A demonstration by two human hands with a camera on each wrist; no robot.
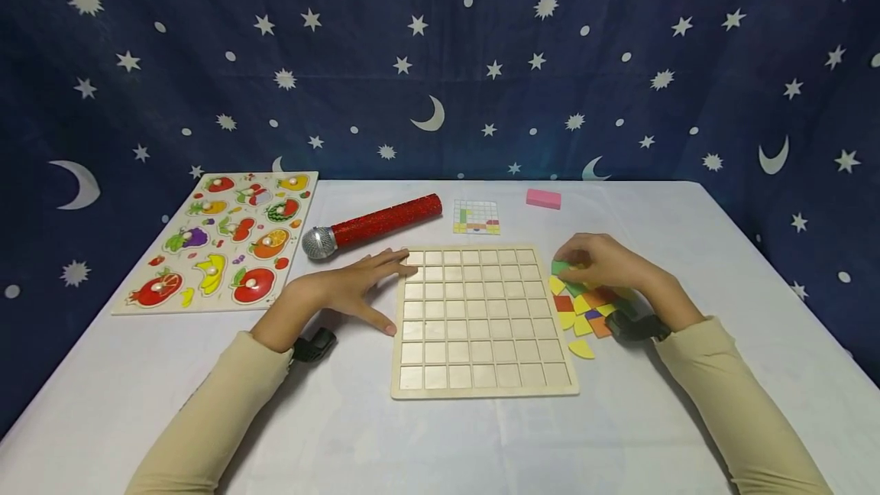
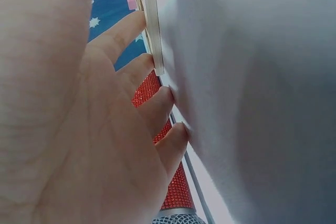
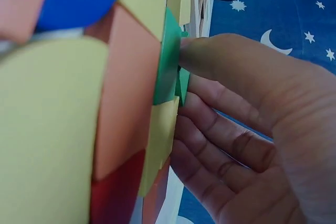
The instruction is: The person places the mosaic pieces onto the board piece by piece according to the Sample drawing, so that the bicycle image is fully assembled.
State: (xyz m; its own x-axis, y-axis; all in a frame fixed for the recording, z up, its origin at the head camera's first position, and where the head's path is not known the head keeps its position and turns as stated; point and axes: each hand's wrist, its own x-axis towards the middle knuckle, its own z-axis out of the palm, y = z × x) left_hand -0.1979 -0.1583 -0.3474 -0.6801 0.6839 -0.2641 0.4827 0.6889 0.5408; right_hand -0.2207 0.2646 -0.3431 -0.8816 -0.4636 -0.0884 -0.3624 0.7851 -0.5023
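Note:
A pale wooden grid board [image 1: 484, 319] with square recesses lies in the middle of the table. My left hand [image 1: 357, 289] rests at its left edge, fingers spread, fingertips on the rim and thumb near the side. To the board's right is a loose pile of flat coloured pieces, among them a yellow quarter-round piece [image 1: 581, 348] and a red piece [image 1: 564, 304]. Over the pile's far end, my right hand [image 1: 598, 260] pinches a green piece [image 3: 183, 85] between thumb and fingers. In the right wrist view, another green piece [image 3: 168, 59] lies close beside the thumb.
A fruit puzzle board [image 1: 227, 243] lies at the left. Behind the grid board are a red glittery microphone [image 1: 388, 221], a small card with a coloured grid pattern [image 1: 477, 217] and a pink block [image 1: 544, 198]. A starry dark blue cloth [image 1: 440, 59] hangs behind the table.

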